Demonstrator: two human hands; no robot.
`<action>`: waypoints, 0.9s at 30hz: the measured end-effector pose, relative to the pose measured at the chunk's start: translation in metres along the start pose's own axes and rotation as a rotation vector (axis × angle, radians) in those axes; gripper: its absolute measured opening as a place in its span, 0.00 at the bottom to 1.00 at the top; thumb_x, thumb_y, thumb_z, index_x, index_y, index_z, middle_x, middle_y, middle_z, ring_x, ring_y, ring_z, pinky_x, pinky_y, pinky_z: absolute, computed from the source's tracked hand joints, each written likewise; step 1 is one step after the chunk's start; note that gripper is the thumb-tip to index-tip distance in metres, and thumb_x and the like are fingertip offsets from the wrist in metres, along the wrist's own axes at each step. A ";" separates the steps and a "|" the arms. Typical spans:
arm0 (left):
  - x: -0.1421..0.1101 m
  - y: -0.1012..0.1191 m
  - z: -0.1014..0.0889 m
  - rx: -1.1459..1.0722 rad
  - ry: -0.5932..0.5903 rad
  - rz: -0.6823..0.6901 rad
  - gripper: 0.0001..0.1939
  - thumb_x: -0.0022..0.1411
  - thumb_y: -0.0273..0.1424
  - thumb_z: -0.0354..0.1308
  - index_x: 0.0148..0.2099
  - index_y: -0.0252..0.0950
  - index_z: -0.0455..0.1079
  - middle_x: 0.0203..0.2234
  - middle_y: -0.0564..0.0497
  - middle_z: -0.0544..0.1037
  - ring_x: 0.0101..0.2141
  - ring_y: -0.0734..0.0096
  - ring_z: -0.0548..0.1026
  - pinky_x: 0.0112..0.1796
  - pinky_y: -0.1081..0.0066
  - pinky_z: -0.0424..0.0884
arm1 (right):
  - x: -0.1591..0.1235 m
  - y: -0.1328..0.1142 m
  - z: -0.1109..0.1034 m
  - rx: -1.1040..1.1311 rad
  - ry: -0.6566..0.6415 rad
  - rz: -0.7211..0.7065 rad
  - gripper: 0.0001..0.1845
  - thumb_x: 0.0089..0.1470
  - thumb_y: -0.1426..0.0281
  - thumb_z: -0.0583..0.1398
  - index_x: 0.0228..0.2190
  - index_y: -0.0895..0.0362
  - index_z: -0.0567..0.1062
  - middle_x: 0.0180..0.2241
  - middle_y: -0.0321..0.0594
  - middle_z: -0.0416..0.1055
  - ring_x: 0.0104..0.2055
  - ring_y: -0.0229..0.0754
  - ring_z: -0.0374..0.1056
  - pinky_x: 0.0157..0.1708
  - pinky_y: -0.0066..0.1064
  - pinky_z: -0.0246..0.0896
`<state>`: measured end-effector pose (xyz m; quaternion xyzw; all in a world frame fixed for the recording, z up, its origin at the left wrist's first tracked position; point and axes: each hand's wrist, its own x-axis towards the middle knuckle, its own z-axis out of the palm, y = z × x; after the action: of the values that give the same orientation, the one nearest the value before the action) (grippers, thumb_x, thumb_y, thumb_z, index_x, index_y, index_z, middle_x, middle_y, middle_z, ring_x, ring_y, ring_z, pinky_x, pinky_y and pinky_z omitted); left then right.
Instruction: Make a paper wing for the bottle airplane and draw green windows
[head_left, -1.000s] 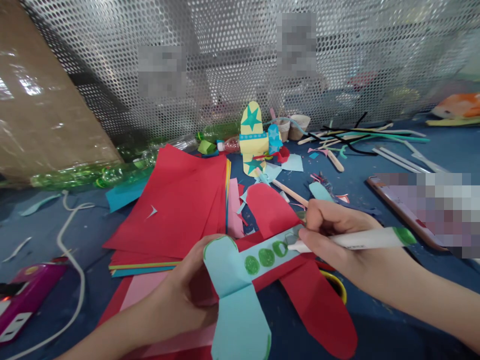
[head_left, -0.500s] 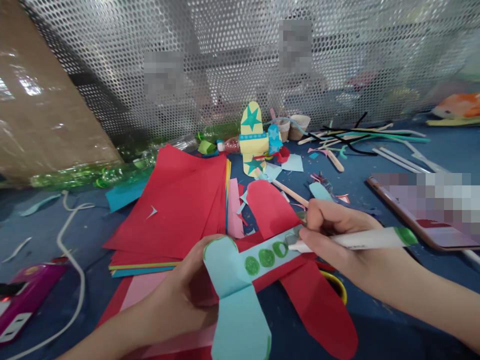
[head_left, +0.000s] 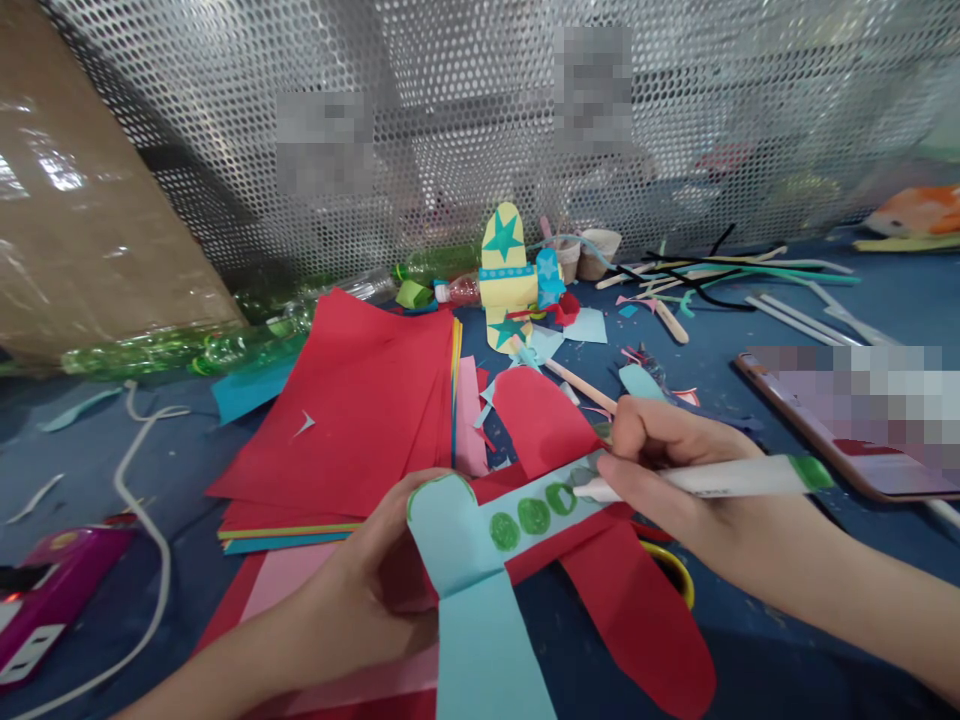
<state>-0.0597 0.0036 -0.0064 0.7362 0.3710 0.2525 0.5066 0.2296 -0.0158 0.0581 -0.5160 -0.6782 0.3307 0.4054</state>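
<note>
Single head-worn view, looking forward and down from close above the hands [head_left: 525,540]. Faces across the blue surface [head_left: 810,300] toward a perforated metal screen [head_left: 465,130] at the back. Hands fill the lower frame, clutter mid-frame. No second view.

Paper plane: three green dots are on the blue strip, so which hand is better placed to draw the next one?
Right, probably. The right hand grips the green marker with its tip at the strip's end, beside the green dots. The left hand is occupied steadying the paper plane.
</note>
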 end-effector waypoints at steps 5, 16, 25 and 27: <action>-0.001 -0.002 0.002 -0.006 0.026 0.004 0.44 0.49 0.28 0.73 0.65 0.56 0.59 0.64 0.48 0.64 0.54 0.48 0.74 0.49 0.62 0.78 | 0.001 0.000 0.001 0.004 -0.013 0.000 0.13 0.52 0.74 0.54 0.20 0.51 0.57 0.19 0.26 0.52 0.19 0.33 0.47 0.17 0.27 0.43; -0.001 0.001 0.004 -0.050 0.036 -0.027 0.43 0.50 0.29 0.72 0.65 0.55 0.59 0.63 0.48 0.65 0.54 0.49 0.74 0.52 0.61 0.76 | 0.003 0.001 0.000 0.002 -0.016 0.002 0.13 0.52 0.74 0.53 0.20 0.51 0.57 0.18 0.26 0.53 0.20 0.34 0.48 0.17 0.27 0.43; 0.000 0.004 0.005 -0.088 0.047 -0.039 0.41 0.50 0.31 0.72 0.64 0.56 0.61 0.61 0.51 0.67 0.56 0.50 0.73 0.54 0.61 0.74 | 0.000 0.001 -0.001 0.005 -0.036 0.009 0.14 0.52 0.74 0.54 0.20 0.51 0.56 0.18 0.26 0.51 0.19 0.34 0.47 0.17 0.27 0.42; -0.002 0.003 0.006 -0.081 0.055 -0.043 0.41 0.50 0.31 0.72 0.64 0.56 0.61 0.62 0.50 0.67 0.57 0.49 0.72 0.54 0.61 0.74 | 0.001 0.000 0.000 0.008 -0.050 0.015 0.14 0.52 0.74 0.54 0.20 0.51 0.56 0.17 0.25 0.50 0.19 0.34 0.45 0.16 0.27 0.41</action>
<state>-0.0556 -0.0017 -0.0060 0.6997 0.3900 0.2764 0.5310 0.2298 -0.0144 0.0580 -0.5111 -0.6829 0.3492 0.3879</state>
